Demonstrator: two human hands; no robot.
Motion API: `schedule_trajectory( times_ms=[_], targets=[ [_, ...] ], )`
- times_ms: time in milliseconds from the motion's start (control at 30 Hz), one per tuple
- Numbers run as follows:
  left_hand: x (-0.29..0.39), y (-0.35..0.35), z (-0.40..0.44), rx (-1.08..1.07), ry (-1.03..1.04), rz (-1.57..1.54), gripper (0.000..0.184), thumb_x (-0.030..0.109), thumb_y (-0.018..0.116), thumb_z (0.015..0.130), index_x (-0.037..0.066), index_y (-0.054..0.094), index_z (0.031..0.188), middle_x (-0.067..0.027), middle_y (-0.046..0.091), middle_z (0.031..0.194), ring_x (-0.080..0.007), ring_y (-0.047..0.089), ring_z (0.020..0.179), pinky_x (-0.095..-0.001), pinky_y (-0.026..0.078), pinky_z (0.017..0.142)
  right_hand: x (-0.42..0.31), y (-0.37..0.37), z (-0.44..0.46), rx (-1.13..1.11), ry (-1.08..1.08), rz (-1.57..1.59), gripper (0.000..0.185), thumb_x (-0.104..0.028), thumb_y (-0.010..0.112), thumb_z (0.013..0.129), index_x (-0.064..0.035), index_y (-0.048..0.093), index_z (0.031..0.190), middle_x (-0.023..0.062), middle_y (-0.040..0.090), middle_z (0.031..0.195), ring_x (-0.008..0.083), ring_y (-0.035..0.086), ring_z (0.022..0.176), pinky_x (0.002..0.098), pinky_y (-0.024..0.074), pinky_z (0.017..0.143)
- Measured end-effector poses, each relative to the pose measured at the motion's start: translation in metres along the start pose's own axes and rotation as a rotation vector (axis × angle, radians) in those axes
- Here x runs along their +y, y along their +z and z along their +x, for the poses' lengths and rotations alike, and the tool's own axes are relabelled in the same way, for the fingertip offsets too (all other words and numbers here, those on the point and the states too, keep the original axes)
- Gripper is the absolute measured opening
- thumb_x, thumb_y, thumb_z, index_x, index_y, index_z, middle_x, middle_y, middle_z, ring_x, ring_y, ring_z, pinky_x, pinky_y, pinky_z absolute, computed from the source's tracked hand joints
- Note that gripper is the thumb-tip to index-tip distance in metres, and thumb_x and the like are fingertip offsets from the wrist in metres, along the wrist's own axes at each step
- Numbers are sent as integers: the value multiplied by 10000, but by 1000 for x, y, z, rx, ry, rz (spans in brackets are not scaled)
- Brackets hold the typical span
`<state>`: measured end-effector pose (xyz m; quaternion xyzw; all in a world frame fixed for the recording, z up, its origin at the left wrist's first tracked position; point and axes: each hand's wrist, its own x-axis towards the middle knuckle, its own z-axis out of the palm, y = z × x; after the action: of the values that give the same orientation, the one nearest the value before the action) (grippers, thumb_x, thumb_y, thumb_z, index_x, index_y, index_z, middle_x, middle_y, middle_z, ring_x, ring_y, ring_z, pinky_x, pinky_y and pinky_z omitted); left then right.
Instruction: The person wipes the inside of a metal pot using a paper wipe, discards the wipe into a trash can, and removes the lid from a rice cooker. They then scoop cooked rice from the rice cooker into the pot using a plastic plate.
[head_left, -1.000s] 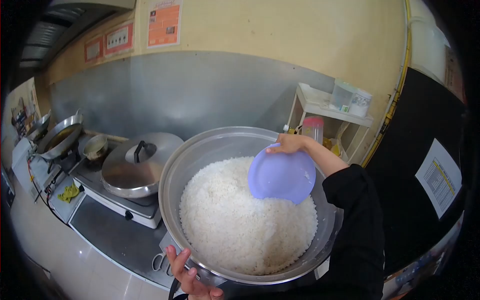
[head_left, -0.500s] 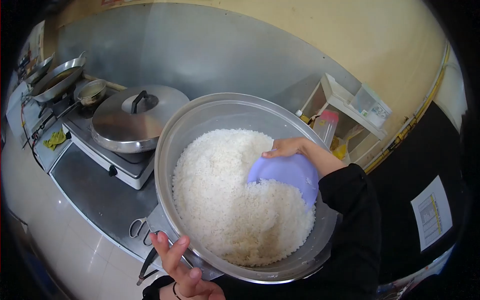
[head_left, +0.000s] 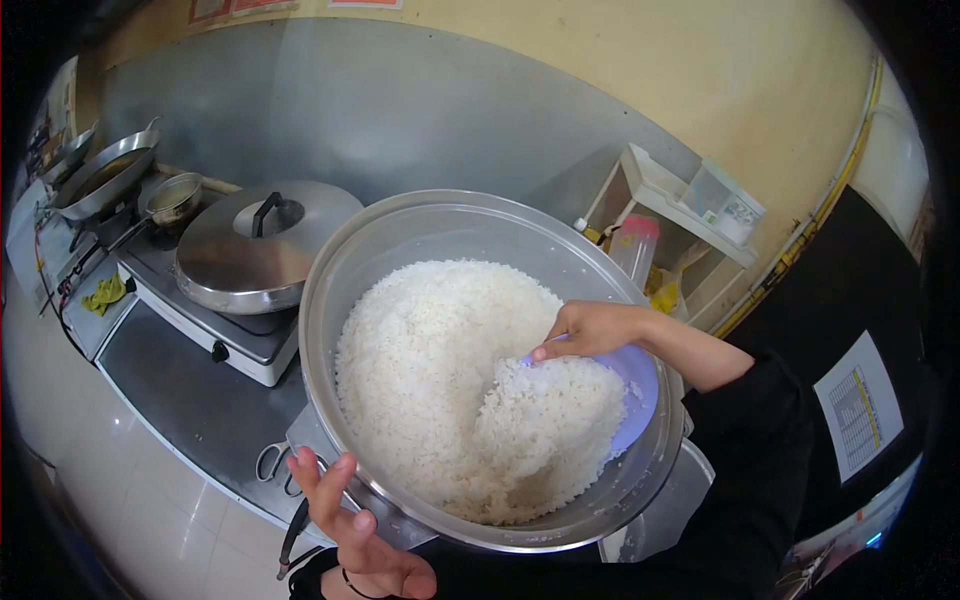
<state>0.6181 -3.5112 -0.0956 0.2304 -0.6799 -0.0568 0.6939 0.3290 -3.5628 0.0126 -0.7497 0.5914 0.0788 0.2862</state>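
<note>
A wide metal pot [head_left: 345, 235] holds a large heap of white cooked rice [head_left: 420, 330]. My right hand [head_left: 590, 328] grips the rim of a purple plate [head_left: 640, 400] inside the pot, thumb on its upper face. Rice lies piled against and over the plate, so much of its surface is hidden. My left hand [head_left: 355, 535] is beside the pot's lower left rim, fingers apart, with nothing held. A dark band circles its wrist.
A lidded metal pan [head_left: 262, 245] sits on a stove [head_left: 230, 340] at left. Scissors [head_left: 272, 462] lie near my left hand. Woks [head_left: 105, 175] stand farther left. A white shelf rack [head_left: 670, 200] is behind the pot at right.
My right hand has pushed the purple plate down and to the right, and rice now covers more of it. The left hand stays open beside the pot. The view has shifted slightly.
</note>
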Motion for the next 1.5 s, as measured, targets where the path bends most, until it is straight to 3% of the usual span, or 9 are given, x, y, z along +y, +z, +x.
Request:
schedule_trajectory(
  times_ms=[200, 300, 400, 600, 933, 1167, 1300, 1433, 1500],
  targets=[
    [-1, 1, -2, 38, 4, -23, 612, 525, 244, 755, 69, 251, 1164, -243, 378, 1081, -364, 341, 1072, -540, 136, 928, 20, -5, -3, 7, 75, 180, 542, -502, 447, 765, 14, 609, 797, 101, 596, 677, 144, 522, 644, 274, 418, 623],
    [0, -1, -4, 34, -8, 29, 619, 541, 246, 751, 73, 255, 1156, -230, 388, 1072, -377, 339, 1069, -527, 147, 926, 46, 3, 24, 22, 172, 160, 525, -452, 435, 796, 51, 583, 779, 65, 584, 680, 99, 472, 637, 262, 402, 606],
    [-3, 1, -7, 61, 0, 17, 625, 556, 247, 747, 80, 258, 1150, -226, 391, 1068, -388, 335, 1069, -516, 155, 925, 82, 12, 46, -29, 253, 18, 609, -528, 403, 772, 54, 581, 812, 111, 584, 784, 151, 494, 735, 289, 395, 690],
    [0, 2, -7, 82, -21, 19, 642, 563, 231, 746, 71, 249, 1158, -222, 381, 1076, -380, 330, 1073, -517, 154, 926, 99, 3, 0, 19, 335, 251, 603, -528, 389, 777, 36, 577, 880, 154, 569, 857, 201, 495, 811, 310, 380, 753],
    [2, -11, -16, 387, 67, -227, 471, 433, 300, 796, 81, 347, 1106, -147, 348, 1151, -346, 288, 1118, -489, 163, 953, 125, -22, -135, 872, 192, 445, 372, -328, 431, 831, 11, 574, 883, 32, 582, 810, 87, 501, 719, 241, 413, 675],
    [-41, -65, -78, 413, 51, -161, 449, 350, 360, 776, 16, 350, 1077, -168, 381, 1104, -334, 346, 1063, -486, 216, 932, 88, 45, -300, 1132, 463, 723, 341, -296, 456, 818, 16, 575, 882, 68, 584, 764, 97, 523, 646, 225, 414, 636],
    [-50, -69, -108, 346, -10, -144, 448, 333, 368, 775, -4, 347, 1069, -186, 376, 1097, -342, 366, 1040, -476, 238, 923, 60, 111, -365, 1232, 967, 402, 323, -282, 455, 815, 9, 576, 881, 69, 591, 733, 102, 532, 634, 244, 420, 601],
    [-46, -52, -90, 370, 41, -183, 452, 329, 364, 763, -19, 392, 1050, -201, 403, 1073, -357, 368, 1036, -496, 238, 916, 44, 179, -360, 1157, 1084, -39, 193, -176, 507, 755, 9, 562, 765, 156, 554, 600, 186, 542, 516, 287, 427, 521],
    [-40, -50, -70, 349, 108, -192, 453, 327, 366, 759, -22, 402, 1045, -204, 409, 1068, -361, 368, 1036, -502, 236, 915, 47, 239, -322, 880, 1057, -447, 230, -67, 496, 693, -59, 532, 921, 142, 535, 594, 256, 556, 553, 349, 436, 476]
  ],
)
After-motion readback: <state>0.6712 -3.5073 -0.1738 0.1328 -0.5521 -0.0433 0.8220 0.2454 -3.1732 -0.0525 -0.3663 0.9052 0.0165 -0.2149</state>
